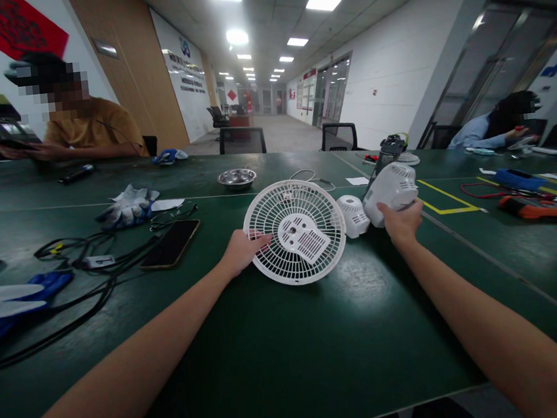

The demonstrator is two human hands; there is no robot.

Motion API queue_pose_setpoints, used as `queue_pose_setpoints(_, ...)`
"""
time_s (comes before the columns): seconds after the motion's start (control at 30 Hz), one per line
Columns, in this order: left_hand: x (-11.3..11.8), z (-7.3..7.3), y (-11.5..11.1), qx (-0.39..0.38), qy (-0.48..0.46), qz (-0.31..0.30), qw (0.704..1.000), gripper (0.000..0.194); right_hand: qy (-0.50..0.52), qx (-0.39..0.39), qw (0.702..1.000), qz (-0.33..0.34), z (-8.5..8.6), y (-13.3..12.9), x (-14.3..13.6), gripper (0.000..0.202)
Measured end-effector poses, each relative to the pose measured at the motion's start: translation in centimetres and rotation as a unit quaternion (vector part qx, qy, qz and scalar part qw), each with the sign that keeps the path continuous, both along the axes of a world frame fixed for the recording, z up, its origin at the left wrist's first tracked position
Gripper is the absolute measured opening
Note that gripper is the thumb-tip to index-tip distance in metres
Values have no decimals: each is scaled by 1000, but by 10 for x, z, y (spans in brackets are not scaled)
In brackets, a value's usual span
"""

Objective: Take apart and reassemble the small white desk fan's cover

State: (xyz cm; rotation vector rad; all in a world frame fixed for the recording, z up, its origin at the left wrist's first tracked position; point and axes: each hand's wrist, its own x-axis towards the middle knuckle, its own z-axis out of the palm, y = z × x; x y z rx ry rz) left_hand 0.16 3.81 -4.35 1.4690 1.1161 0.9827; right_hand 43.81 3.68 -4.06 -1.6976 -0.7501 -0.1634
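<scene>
A round white fan grille (274, 262) stands tilted over the green table, its slotted hub facing me. My left hand (241, 251) grips its left rim, with the thumb across the bars. To the right, my right hand (402, 220) is closed around a glossy white plastic housing (391, 188) with vent slots. Between the grille and that housing sits a smaller white vented part (353, 216). A dark bottle (391, 149) stands just behind the housing. The fingers of my right hand are partly hidden by the housing.
On the green table (293, 359), a phone (171, 244), black cables (102, 272) and gloves (128, 207) lie left. A metal bowl (237, 179) is behind the grille. An orange tool (534, 208) and blue tool (518, 179) lie right. Two people sit across, left and right.
</scene>
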Motion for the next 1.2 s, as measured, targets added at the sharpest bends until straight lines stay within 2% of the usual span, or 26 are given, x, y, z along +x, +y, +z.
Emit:
queue_pose_setpoints(0.1,0,1,-1,-4,-2,-4,1000,17,-20,63,998,-5,11,-1,-4,89)
queue_pose_setpoints(0.2,0,1,-2,-6,-7,-7,1000,17,-43,125,990,38,24,-6,-14,85)
queue_pose_setpoints(0.3,1,2,-2,-6,-13,-4,1000,17,-65,148,984,71,33,-11,-29,83)
queue_pose_setpoints(0.43,1,-1,0,-2,-8,-4,1000,17,-95,115,983,106,33,-16,-53,87)
queue_pose_setpoints(0.53,-1,-5,3,8,-4,-10,1000,17,-110,54,985,119,27,-18,-68,91)
queue_pose_setpoints(0.63,-1,-9,6,17,-3,-14,1000,19,-119,-9,984,136,22,-15,-76,89)
queue_pose_setpoints(0.73,-1,-12,8,19,-8,-14,1000,20,-127,-27,982,138,20,-10,-78,90)
queue_pose_setpoints(0.97,-2,-9,7,14,-1,-17,1000,21,-126,-4,984,126,20,-10,-67,93)
queue_pose_setpoints(1.2,-1,-6,4,18,-12,-20,1000,19,-105,32,993,43,22,-8,-9,96)
